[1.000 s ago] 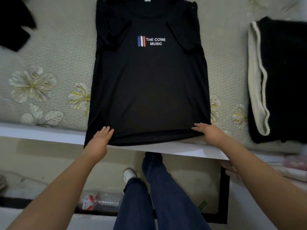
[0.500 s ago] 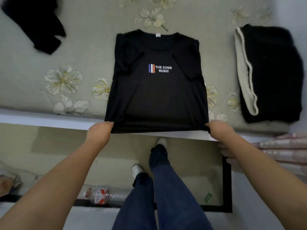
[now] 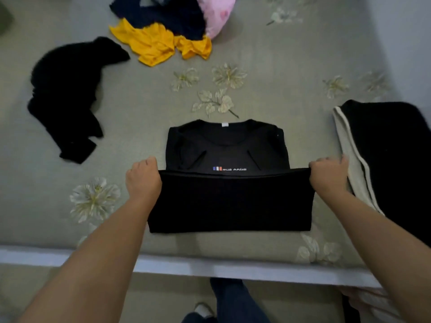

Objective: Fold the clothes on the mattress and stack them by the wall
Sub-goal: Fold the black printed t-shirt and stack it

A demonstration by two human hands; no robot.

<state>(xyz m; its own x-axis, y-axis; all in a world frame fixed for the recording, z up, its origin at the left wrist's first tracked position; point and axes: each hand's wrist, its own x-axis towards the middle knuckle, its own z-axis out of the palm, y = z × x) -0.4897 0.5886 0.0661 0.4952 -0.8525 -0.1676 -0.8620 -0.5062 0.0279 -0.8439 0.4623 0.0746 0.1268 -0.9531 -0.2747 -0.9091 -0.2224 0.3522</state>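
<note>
Black printed T-shirt (image 3: pixel 229 199) lies on the floral mattress (image 3: pixel 268 66), hem half doubled up over its chest

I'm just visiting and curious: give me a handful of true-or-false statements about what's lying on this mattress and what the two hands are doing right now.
1. Both hands, left hand and right hand, grip the hem of the black T-shirt. True.
2. The T-shirt's printed logo is fully covered. False: its top edge shows above the raised hem.
3. A yellow garment lies crumpled at the far side of the mattress. True.
4. The folded black garment with pale lining sits left of the T-shirt. False: it lies to the right.
5. The crumpled black garment is neatly folded. False: it lies unfolded.
</note>
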